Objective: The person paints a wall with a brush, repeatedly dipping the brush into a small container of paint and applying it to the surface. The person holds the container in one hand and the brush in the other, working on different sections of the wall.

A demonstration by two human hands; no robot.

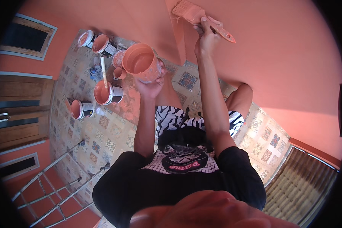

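My left hand (152,84) holds a round tub (148,69) of salmon-coloured paint from below and along its side, its open mouth facing up. In my right hand (206,35) is a wide flat paintbrush (193,14), gripped at its paint-smeared handle. The bristles lie at or close to the salmon wall (259,51), by its corner edge; whether they touch it I cannot tell. Paint coats the outside of the tub.
Several paint buckets (116,94) stand on the patterned tile floor (102,125) at the left, one with a pale stick in it. A small cup (119,73) and a rag (96,72) lie near them. A metal ladder or frame (57,205) is at lower left, by a wooden door (20,119).
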